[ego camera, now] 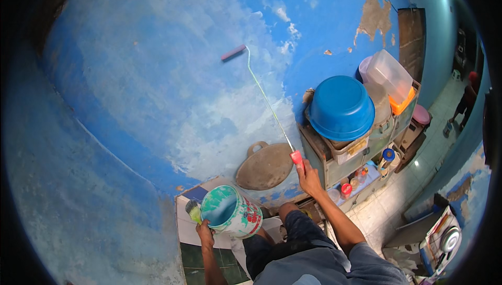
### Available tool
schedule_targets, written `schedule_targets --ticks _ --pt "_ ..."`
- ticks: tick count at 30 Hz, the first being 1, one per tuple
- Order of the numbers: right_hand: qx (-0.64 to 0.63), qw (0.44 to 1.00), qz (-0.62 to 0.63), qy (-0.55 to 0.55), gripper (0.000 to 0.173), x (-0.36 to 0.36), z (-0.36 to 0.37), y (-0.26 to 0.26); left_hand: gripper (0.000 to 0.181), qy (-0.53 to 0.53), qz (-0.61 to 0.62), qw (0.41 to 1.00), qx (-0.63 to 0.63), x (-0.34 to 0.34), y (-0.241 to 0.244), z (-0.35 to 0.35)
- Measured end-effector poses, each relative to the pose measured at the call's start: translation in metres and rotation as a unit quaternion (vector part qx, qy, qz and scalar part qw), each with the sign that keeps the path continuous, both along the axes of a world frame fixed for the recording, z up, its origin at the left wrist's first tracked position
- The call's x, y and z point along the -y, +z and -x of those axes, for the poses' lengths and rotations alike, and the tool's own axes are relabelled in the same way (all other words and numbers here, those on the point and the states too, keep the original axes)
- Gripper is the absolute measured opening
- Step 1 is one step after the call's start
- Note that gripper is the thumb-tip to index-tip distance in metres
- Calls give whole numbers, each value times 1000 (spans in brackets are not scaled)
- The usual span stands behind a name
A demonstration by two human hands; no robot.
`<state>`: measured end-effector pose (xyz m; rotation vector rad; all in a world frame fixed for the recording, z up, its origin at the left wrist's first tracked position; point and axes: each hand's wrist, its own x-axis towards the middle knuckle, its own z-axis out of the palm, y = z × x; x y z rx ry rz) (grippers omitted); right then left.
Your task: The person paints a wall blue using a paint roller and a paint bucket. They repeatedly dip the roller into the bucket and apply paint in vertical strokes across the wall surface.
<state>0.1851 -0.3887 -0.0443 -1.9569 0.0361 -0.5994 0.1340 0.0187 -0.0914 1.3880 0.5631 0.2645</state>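
My right hand (310,180) grips the red handle of a long paint roller (269,106). The roller's purple sleeve (233,53) lies against the blue wall (157,65), which is partly covered with paler, patchy paint. My left hand (205,233) holds the rim of a white paint bucket (247,218), tilted so that its green-smeared inside and bluish paint (219,212) show. A paintbrush (193,211) with a yellow-green handle is at the bucket's rim, by my left hand; whether my fingers hold it too is hard to tell.
A wok (266,167) leans on the wall's lower part. To the right, a cabinet (313,155) bears an upturned blue basin (342,106) and a clear plastic container (389,74). Jars stand on its lower shelf. A stand fan (450,240) is at lower right. A person (468,96) stands down the passage.
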Motion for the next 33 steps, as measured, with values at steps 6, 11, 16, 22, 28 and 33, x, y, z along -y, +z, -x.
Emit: schedule_targets --ticks 6,11,16,22,28,33 --pt "0 998 65 -17 32 10 -42 21 15 1 -12 1000 -2 9 7 -1" --pt "26 996 82 -3 33 3 -86 90 13 -10 -12 1000 -1 7 9 2" --pt "11 995 96 -5 35 -6 -77 51 13 2 -8 1000 -8 8 9 -1" --pt "34 991 127 -15 36 -4 -80 59 20 -11 -12 1000 -1 7 8 1" --pt "49 991 128 4 36 -10 -109 127 20 2 -2 1000 -6 10 8 -3" --pt "-2 993 116 1 32 -13 -70 49 20 -9 -12 1000 3 6 5 -3"
